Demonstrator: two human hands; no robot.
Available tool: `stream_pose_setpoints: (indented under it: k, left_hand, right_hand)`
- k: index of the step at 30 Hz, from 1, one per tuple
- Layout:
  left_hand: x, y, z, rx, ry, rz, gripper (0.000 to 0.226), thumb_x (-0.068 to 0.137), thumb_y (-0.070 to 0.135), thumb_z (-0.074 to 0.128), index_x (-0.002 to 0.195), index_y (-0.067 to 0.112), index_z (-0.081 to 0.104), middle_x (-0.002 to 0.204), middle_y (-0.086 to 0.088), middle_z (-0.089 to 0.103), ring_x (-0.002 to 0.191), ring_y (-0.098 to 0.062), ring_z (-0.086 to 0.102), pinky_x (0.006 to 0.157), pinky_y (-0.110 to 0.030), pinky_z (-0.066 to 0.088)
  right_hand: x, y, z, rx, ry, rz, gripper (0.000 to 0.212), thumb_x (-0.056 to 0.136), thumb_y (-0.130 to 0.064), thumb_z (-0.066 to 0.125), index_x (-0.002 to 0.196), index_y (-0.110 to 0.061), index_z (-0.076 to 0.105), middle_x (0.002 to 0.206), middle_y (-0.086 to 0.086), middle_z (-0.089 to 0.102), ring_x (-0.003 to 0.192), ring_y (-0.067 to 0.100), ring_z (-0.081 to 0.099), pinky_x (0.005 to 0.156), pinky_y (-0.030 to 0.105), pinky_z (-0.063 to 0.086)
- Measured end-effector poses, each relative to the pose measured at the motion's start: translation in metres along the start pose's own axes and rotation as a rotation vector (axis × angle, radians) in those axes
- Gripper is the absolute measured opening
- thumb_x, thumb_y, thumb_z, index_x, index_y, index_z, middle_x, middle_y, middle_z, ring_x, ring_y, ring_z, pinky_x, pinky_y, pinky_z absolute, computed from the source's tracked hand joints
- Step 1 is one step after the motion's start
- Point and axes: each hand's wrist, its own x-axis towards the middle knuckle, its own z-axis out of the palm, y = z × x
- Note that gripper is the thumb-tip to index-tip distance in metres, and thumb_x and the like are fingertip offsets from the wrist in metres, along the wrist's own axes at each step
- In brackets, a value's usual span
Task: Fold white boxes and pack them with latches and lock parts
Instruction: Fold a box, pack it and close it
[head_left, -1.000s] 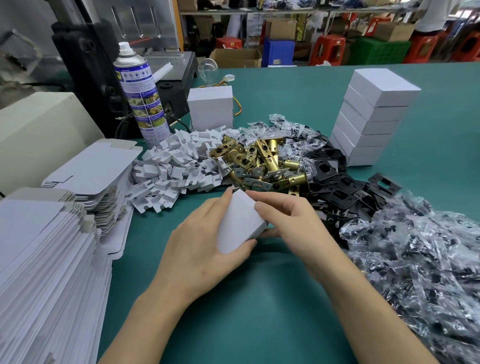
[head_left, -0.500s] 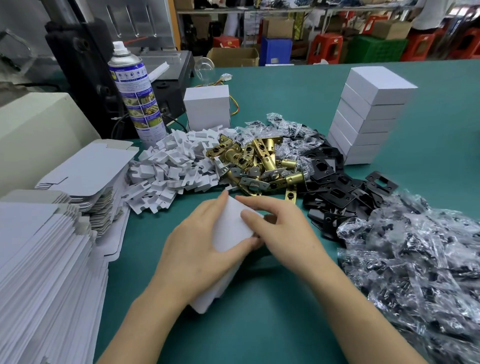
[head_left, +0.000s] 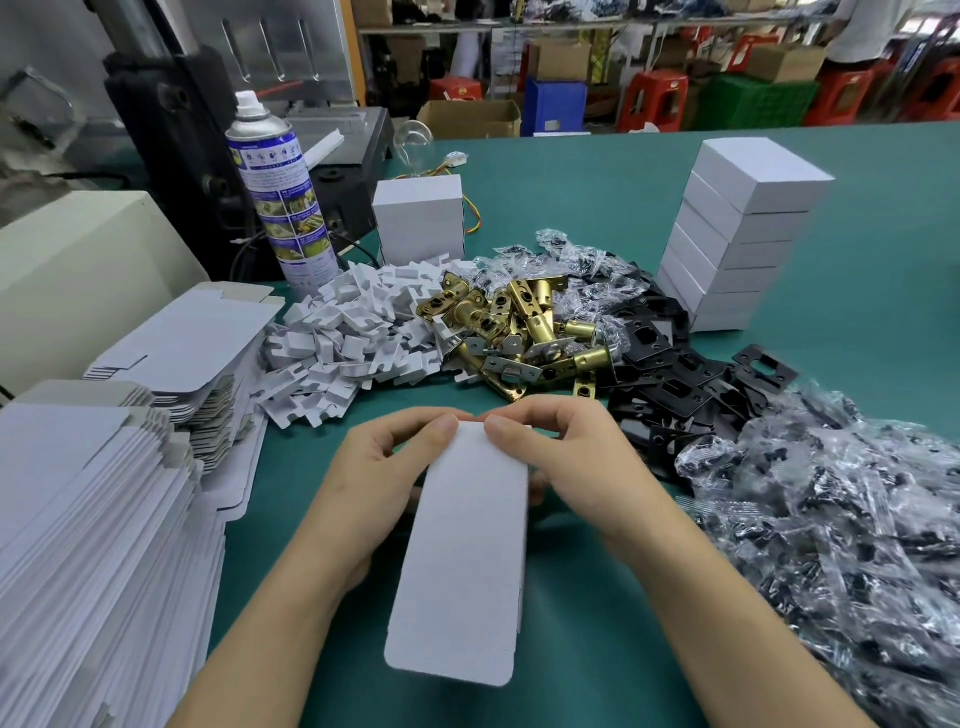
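While your left hand (head_left: 374, 483) pinches the far left corner of the white box (head_left: 462, 571) between thumb and curled fingers, your right hand (head_left: 576, 457) grips the far right corner the same way, thumb on top, so both hands are closed on the card and neither is free. You hold the box just above the green tabletop (head_left: 623, 197), between your forearms, with one long rounded flap hanging toward you; whether the body under your hands is already squared up is hidden. Judge the card as light and thin: stiff across its flat panels, willing to bend only at the scored creases, and easy to dent or crease wrongly if you squeeze the middle of a panel. Take hold at the edges beside a score line, and let your thumbs press along the fold rather than across it. Just beyond your fingers lies the heap of brass latches (head_left: 519, 322), which look dense and hard-edged enough to burst a loosely tucked flap, so the end probably needs closing firmly before anything goes in. Left of them is a pile of white card inserts (head_left: 337, 343); right of them lie black strike plates (head_left: 670, 364) and clear bags of small parts (head_left: 831, 519). Stacks of flat box blanks (head_left: 78, 519) sit at your left, and finished boxes (head_left: 743, 234) stand in a stack well apart at the far right.
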Motion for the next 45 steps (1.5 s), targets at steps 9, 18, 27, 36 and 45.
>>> stream_pose_setpoints:
  k: [9, 18, 27, 36, 45]
  left_hand:
    - [0.004, -0.002, 0.000, -0.192, 0.148, -0.082, 0.014, 0.098, 0.027, 0.071, 0.098, 0.025, 0.085, 0.088, 0.000, 0.081, 0.067, -0.010, 0.067, 0.055, -0.021, 0.052]
    - [0.010, -0.011, -0.006, -0.130, 0.270, 0.014, 0.024, 0.104, 0.018, 0.061, 0.088, 0.021, 0.078, 0.079, -0.003, 0.077, 0.057, -0.021, 0.067, 0.045, -0.025, 0.044]
    - [0.008, -0.009, -0.005, -0.087, 0.005, 0.345, 0.057, 0.099, 0.072, 0.041, 0.126, 0.032, 0.071, 0.125, 0.007, 0.076, 0.118, -0.011, 0.070, 0.094, -0.024, 0.054]
    - [0.007, -0.011, -0.007, 0.097, -0.019, 0.432, 0.032, 0.072, 0.045, 0.082, 0.103, 0.049, 0.076, 0.105, 0.010, 0.080, 0.098, -0.013, 0.075, 0.088, -0.022, 0.057]
    - [0.007, -0.012, -0.004, 0.108, -0.024, 0.420, 0.035, 0.072, 0.048, 0.084, 0.107, 0.050, 0.076, 0.107, 0.012, 0.080, 0.099, -0.017, 0.076, 0.090, -0.032, 0.061]
  right_hand:
    - [0.000, -0.003, 0.000, -0.105, 0.051, -0.083, 0.020, 0.103, -0.032, 0.059, 0.110, -0.036, 0.078, 0.096, -0.016, 0.075, 0.081, 0.012, 0.065, 0.068, 0.027, 0.048]
    - [-0.005, -0.007, 0.000, -0.394, -0.046, -0.527, 0.038, 0.077, -0.023, 0.090, 0.112, -0.020, 0.074, 0.120, -0.010, 0.070, 0.120, 0.008, 0.061, 0.104, 0.025, 0.044]
    - [0.004, 0.002, -0.010, -0.302, 0.080, -0.292, 0.029, 0.080, -0.041, 0.082, 0.105, -0.028, 0.075, 0.099, -0.011, 0.077, 0.091, 0.010, 0.070, 0.083, 0.041, 0.056]
    - [0.006, -0.003, -0.015, -0.010, 0.184, -0.369, 0.049, 0.096, -0.059, 0.048, 0.106, -0.016, 0.070, 0.093, 0.000, 0.073, 0.083, 0.011, 0.067, 0.076, 0.025, 0.051]
    - [0.063, -0.058, -0.026, -0.600, 0.551, -0.327, 0.034, 0.094, -0.043, 0.061, 0.069, -0.020, 0.066, 0.061, -0.008, 0.061, 0.064, 0.010, 0.056, 0.062, 0.030, 0.044]
